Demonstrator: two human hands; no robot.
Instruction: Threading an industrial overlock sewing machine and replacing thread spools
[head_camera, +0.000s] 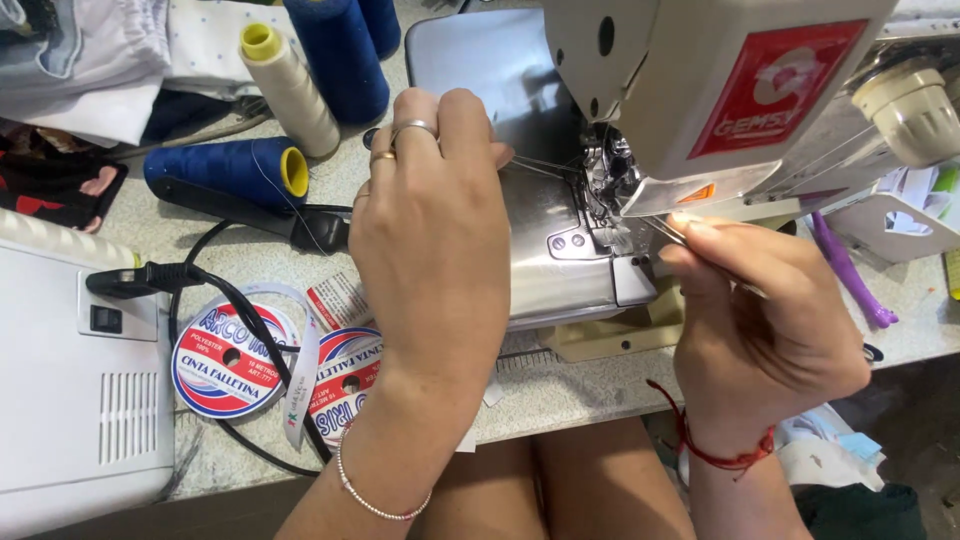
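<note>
My left hand (432, 230) hovers over the metal bed of a cream sewing machine (620, 70), fingers pinched on a thin thread (545, 165) that runs to the needle area (605, 185). Rings show on two fingers and a bead bracelet on the wrist. My right hand (760, 320) grips slim metal tweezers (668, 232), their tips pointed at the presser foot under the machine head. A red cord is tied around that wrist.
Blue thread cones (340, 55) and a cream cone (290, 90) stand at the back left; one blue cone (225, 170) lies on its side. Two ribbon spools (225, 360), a black cable (190, 275) and a white box (70, 380) sit left. A purple tool (850, 270) lies right.
</note>
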